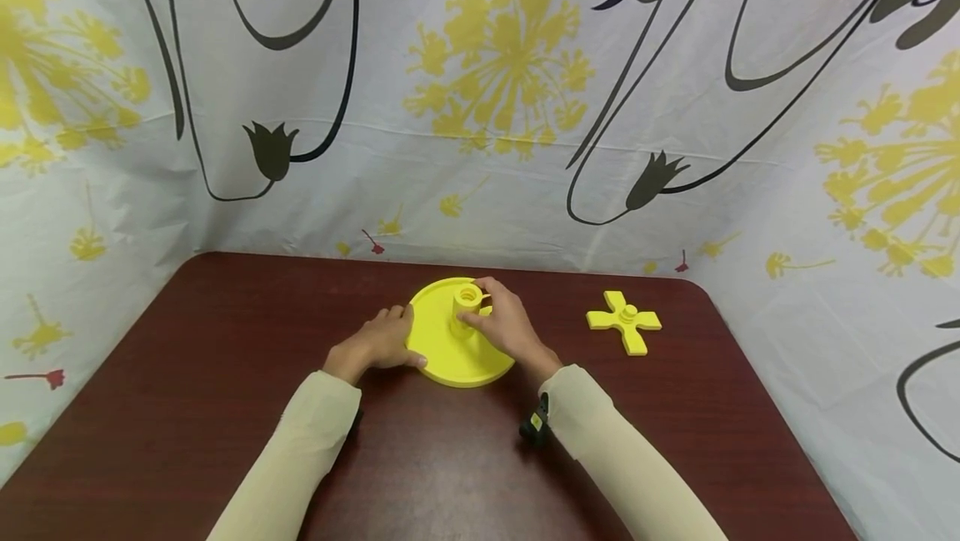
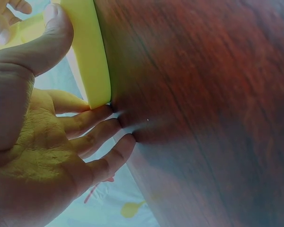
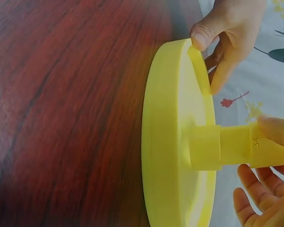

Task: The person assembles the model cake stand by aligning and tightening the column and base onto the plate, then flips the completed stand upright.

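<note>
A round yellow plate with a raised rim lies on the table. My left hand holds its left edge, the thumb at the rim and the fingers against the side, as the left wrist view also shows. From the plate's middle rises a stepped yellow post; its upper part is a hollow cylinder marked "34". My right hand pinches this cylinder between thumb and fingers. In the right wrist view, the cylinder stands in line with the post and touches it. Whether they are joined cannot be seen.
A yellow four-armed cross piece with a small central peg lies to the right of the plate on the dark red-brown table. A white patterned cloth hangs behind and at both sides of the table.
</note>
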`<act>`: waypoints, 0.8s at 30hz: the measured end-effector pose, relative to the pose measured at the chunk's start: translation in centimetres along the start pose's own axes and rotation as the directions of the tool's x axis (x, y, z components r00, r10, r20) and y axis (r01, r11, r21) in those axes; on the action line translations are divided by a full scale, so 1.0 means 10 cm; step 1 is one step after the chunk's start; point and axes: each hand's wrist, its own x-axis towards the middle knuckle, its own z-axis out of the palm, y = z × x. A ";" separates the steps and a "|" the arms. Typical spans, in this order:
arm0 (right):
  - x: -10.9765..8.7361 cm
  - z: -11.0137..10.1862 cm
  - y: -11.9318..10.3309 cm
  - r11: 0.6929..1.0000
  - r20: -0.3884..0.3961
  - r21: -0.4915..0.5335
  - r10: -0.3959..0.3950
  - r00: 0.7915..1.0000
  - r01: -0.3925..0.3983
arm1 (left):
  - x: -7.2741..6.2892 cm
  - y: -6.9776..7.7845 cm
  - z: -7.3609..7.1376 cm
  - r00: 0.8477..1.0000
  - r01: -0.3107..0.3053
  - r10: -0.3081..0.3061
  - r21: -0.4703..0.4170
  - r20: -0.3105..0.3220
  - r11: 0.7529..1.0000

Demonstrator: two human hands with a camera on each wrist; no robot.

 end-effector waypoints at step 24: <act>-0.02 -0.01 0.02 0.997 0.013 0.051 -0.062 0.998 0.061 | 0.00 -0.01 0.01 1.000 0.003 -0.003 0.000 -0.003 1.000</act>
